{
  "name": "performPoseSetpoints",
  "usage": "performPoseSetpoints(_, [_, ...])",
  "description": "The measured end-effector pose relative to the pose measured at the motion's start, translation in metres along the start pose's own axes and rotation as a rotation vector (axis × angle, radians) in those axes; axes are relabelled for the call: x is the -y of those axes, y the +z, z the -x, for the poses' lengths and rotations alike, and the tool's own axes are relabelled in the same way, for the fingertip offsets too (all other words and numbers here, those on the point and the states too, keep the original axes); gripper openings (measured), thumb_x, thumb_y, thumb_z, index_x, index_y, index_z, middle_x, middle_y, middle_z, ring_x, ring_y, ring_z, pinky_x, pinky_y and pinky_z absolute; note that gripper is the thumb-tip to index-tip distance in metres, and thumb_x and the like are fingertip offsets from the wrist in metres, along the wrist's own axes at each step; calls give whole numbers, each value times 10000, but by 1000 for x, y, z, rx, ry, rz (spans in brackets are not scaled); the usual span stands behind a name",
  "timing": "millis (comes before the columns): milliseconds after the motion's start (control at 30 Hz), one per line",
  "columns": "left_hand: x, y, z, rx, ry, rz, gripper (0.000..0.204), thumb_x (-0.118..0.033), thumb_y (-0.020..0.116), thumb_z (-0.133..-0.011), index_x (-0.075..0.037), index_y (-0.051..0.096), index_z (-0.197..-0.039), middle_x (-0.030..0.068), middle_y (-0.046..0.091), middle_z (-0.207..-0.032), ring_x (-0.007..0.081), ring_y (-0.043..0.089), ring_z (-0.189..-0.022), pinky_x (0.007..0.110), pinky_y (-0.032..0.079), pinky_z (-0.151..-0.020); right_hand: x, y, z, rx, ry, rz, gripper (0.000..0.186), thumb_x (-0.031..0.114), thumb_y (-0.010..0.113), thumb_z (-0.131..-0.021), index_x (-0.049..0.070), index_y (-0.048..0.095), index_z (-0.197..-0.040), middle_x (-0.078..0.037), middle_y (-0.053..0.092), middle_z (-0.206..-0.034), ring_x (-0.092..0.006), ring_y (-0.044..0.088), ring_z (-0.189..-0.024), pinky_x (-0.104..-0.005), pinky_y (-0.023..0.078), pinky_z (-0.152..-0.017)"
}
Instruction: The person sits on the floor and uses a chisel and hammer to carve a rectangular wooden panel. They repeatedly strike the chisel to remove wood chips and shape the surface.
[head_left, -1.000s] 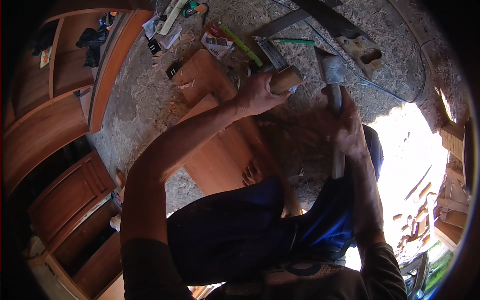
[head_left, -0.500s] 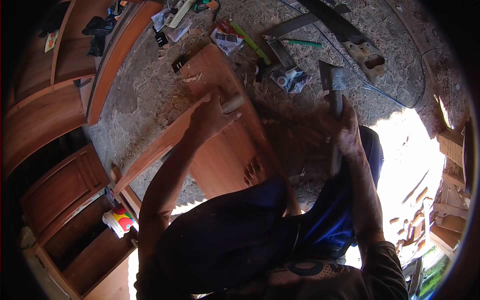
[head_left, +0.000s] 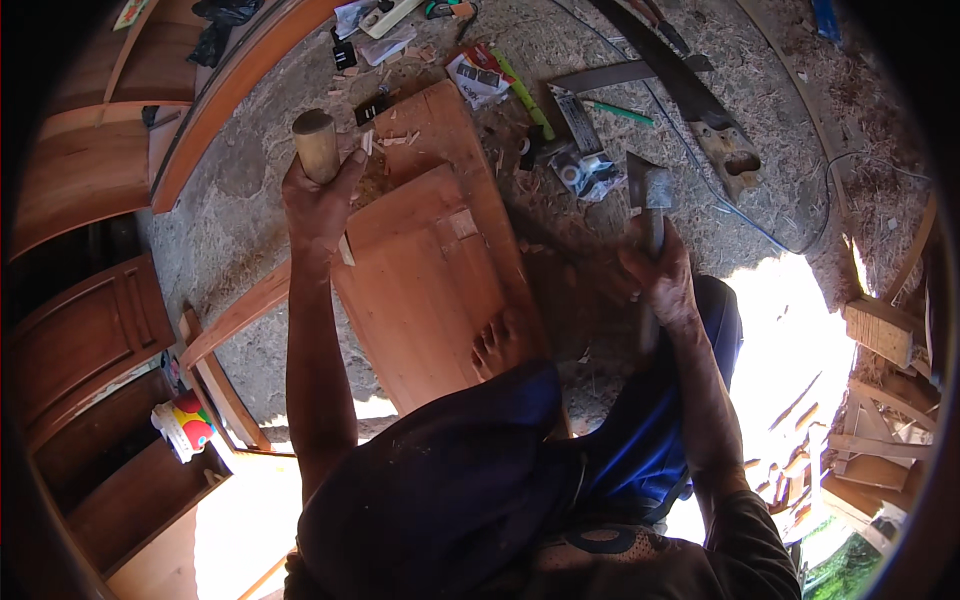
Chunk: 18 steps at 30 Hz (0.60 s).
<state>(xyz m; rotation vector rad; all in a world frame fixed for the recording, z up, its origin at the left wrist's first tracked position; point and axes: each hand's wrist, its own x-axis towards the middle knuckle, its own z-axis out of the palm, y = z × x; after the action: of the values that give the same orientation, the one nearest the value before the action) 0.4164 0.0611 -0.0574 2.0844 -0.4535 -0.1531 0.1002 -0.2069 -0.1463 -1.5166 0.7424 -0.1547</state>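
My left hand point(head_left: 318, 205) is closed around a thick round wooden handle point(head_left: 316, 145), its flat end turned up toward me; whatever is at its lower end is hidden. This hand is at the left of a reddish-brown wooden panel point(head_left: 415, 300), above its edge. A pale squarish patch point(head_left: 462, 224) shows on the panel near a raised edge. In my right hand point(head_left: 660, 268) is a hatchet point(head_left: 650, 188), gripped by its handle just below the metal head, right of the panel. My bare foot point(head_left: 497, 345) rests on the panel.
Wood chips point(head_left: 400, 138) lie at the panel's far end. Beyond are a handsaw point(head_left: 715, 135), a metal square point(head_left: 577, 120), a yellow-green tool point(head_left: 524, 95), a green pencil point(head_left: 622, 113) and plastic packets point(head_left: 478, 78). Wooden cabinetry point(head_left: 85, 310) stands left; wood scraps point(head_left: 875, 445) are piled right.
My left hand has lifted off the panel and moved left with the wooden handle, uncovering the pale patch. My right hand still grips the hatchet. The view has shifted slightly.
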Motion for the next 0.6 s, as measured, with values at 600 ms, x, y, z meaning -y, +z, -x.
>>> performPoseSetpoints(600, [-35, 185, -3, 786, 237, 107, 287, -224, 813, -886, -17, 685, -1038, -5, 679, -882, 66, 604, -819, 280, 524, -761, -6, 11, 13, -1, 81, -334, 411, 28, 677, -877, -7, 507, -1250, -30, 621, -814, -84, 535, -541, -253, 438, -463])
